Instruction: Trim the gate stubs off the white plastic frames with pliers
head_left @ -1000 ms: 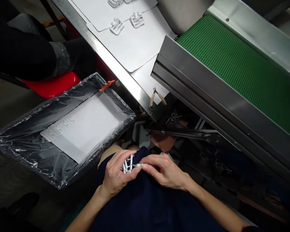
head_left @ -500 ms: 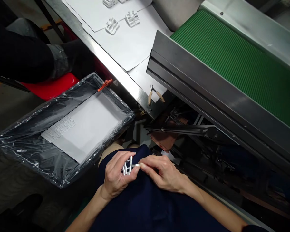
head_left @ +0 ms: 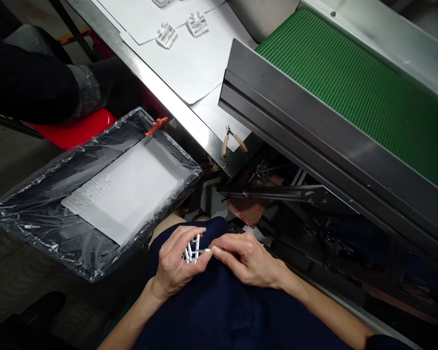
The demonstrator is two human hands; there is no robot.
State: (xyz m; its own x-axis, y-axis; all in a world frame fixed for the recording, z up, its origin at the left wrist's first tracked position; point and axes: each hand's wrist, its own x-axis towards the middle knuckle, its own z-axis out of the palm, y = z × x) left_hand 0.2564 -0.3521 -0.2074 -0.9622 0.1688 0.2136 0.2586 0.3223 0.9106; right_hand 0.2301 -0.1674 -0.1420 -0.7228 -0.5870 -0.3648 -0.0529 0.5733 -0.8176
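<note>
No word can be read for certain. 1 short line of reddish capitals point(head_left: 246, 222) stands on the brown box point(head_left: 251, 208) beneath the conveyor point(head_left: 336, 82), along the lower edge of the visible face. The line runs at a slant; an N seems to show in it, but the other characters are too small and blurred to tell. On the black metal rail point(head_left: 277, 193) above, 1 tiny pale mark could be a sign or a glint.

Both hands point(head_left: 173, 257) curled, close together
</note>
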